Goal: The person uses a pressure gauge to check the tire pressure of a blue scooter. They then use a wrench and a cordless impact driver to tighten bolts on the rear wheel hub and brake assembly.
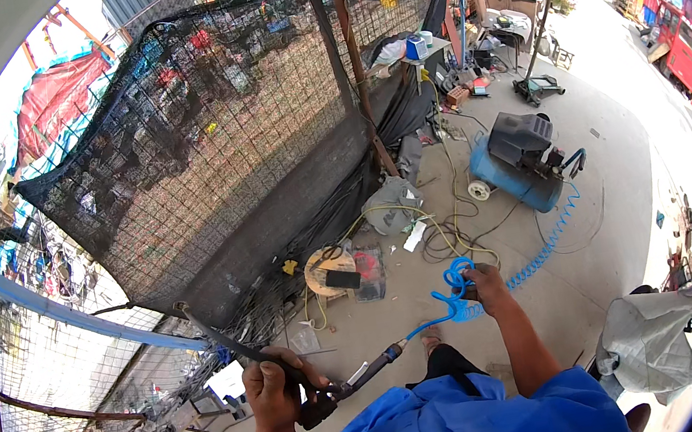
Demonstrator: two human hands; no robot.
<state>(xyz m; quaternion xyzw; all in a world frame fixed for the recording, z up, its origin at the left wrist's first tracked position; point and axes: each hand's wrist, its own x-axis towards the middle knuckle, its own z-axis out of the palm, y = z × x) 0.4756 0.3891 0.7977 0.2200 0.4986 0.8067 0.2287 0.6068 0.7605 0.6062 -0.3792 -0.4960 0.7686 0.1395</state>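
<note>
My left hand is closed on a dark air tool with a long thin nozzle that reaches up-left toward the mesh screen. A dark fitting joins the tool to a blue hose. My right hand grips a bunched loop of that blue coiled hose, whose coils run on to a blue air compressor at the right. Below my hands are my blue clothing and a bare foot on the concrete.
A black mesh screen on wire fencing fills the back left. A wooden spool with a dark phone, tangled cords and clutter lie at its foot. A floor jack stands back right; a grey-covered object is near right.
</note>
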